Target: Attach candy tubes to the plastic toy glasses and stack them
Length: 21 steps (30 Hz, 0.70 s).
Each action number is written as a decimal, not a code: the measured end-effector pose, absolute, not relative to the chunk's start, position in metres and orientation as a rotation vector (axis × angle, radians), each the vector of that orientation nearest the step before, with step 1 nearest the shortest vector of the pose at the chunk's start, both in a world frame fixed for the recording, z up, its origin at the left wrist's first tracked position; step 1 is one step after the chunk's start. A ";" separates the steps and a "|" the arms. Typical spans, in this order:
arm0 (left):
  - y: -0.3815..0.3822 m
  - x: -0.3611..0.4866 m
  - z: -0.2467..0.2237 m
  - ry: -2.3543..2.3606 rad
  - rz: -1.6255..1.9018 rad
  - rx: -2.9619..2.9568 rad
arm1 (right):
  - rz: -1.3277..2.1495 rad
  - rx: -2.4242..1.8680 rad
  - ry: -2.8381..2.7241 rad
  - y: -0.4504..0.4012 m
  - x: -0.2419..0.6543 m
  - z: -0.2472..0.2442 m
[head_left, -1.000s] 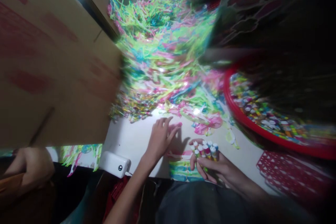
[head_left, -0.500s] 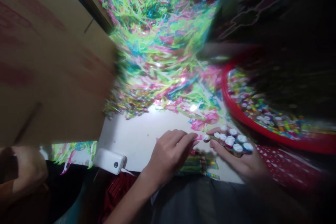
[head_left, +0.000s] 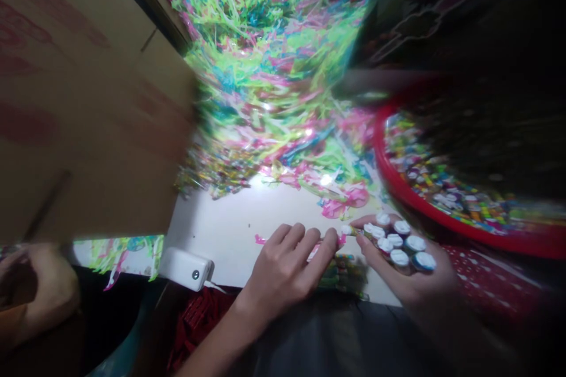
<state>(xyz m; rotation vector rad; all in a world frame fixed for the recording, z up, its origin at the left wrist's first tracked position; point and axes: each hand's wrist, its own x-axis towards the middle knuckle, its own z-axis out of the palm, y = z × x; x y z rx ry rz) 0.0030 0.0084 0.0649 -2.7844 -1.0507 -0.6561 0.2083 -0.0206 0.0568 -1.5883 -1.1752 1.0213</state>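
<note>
Well, right hand (head_left: 409,274): you held a bunch of white-capped tubes (head_left: 398,244).
Left hand (head_left: 283,271): your fingers lay together just beside them; any grip was hidden.
Beyond right hand: a red tub (head_left: 380,141).

1. Found passable for left hand (head_left: 283,268): white tabletop (head_left: 225,224), between white power bank (head_left: 186,268) and heap of shredded plastic strips (head_left: 269,88).
2. Blocked beyond right hand (head_left: 409,265): red tray rim (head_left: 380,147).
3. Walled off at far left: cardboard panel (head_left: 88,100).

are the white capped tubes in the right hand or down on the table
In the hand: the right hand holds the white-capped tubes bunched together across its curled fingers.
</note>
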 end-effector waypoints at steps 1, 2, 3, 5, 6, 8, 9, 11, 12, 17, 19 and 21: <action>0.008 0.003 0.064 -1.057 -0.655 -2.782 | 1.007 -1.604 -1.187 -0.021 0.206 0.058; 0.008 0.004 0.063 -1.067 -0.658 -2.776 | 0.986 -1.622 -1.204 -0.021 0.205 0.060; 0.008 0.005 0.063 -1.076 -0.660 -2.770 | 0.960 -1.640 -1.227 -0.022 0.204 0.061; 0.008 0.005 0.062 -1.088 -0.674 -2.758 | 0.914 -1.679 -1.271 -0.024 0.203 0.062; 0.008 0.005 0.062 -1.095 -0.681 -2.754 | 0.904 -1.704 -1.291 -0.025 0.204 0.062; 0.009 0.005 0.061 -1.109 -0.695 -2.761 | 0.884 -1.723 -1.348 -0.027 0.205 0.061; 0.009 0.004 0.060 -1.116 -0.697 -2.775 | 0.872 -1.698 -1.392 -0.028 0.206 0.060; 0.010 0.004 0.057 -1.133 -0.695 -2.815 | 0.847 -1.595 -1.489 -0.028 0.208 0.056; 0.010 0.004 0.054 -1.138 -0.695 -2.838 | 0.850 -1.553 -1.523 -0.029 0.209 0.053; 0.013 0.004 0.035 -1.157 -0.732 -2.884 | 1.039 -1.686 -1.516 -0.031 0.210 0.029; 0.017 0.001 0.028 -1.162 -0.730 -2.885 | 1.093 -1.710 -1.501 -0.032 0.209 0.016; 0.023 -0.003 0.022 -1.136 -0.704 -2.954 | 1.087 -1.733 -1.501 -0.031 0.211 0.003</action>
